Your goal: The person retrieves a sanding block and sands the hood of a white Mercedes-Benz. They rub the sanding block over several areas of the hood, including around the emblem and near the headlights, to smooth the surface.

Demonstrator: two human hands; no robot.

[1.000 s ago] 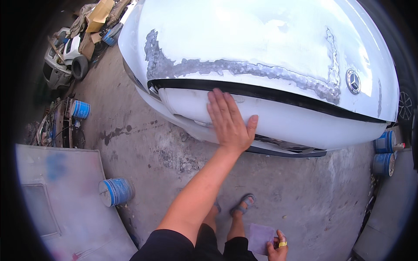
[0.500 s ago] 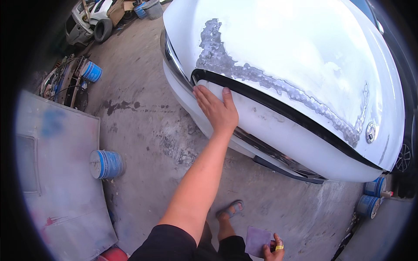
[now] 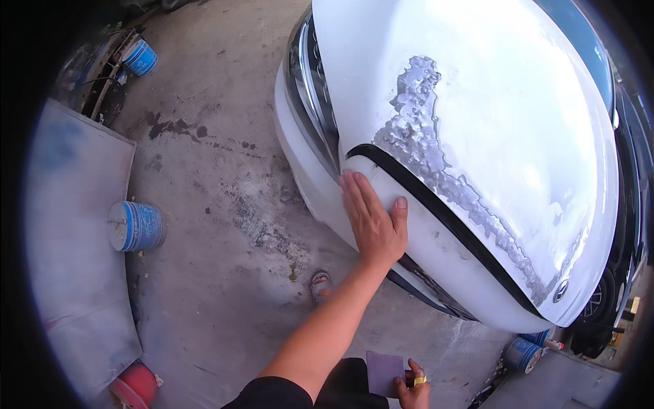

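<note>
My left hand (image 3: 375, 221) lies flat on the white front bumper (image 3: 436, 249) of a car, close to the headlight (image 3: 315, 82). Its fingers are stretched, the thumb apart, and it holds nothing. Just above it runs a black gap (image 3: 436, 204) under the edge of the white hood (image 3: 504, 123). A rough grey patch (image 3: 419, 102) of bare, uneven surface runs along the hood's front. Low in the picture, away from the car, my right hand (image 3: 414, 390) pinches a purple-grey square sheet of sandpaper (image 3: 383, 373). Yellow tape circles one of its fingers.
At left stands a paint-stained pale panel (image 3: 75, 225) with a blue bucket (image 3: 139, 225) beside it. Another blue bucket (image 3: 140, 58) sits farther back. A red rounded object (image 3: 137, 385) is at lower left. More blue buckets (image 3: 523, 354) stand beyond the bumper's right end.
The view has turned, so the car appears farther right and more of the headlight shows. My left hand stays flat on the bumper near its corner. The right hand keeps the sandpaper.
</note>
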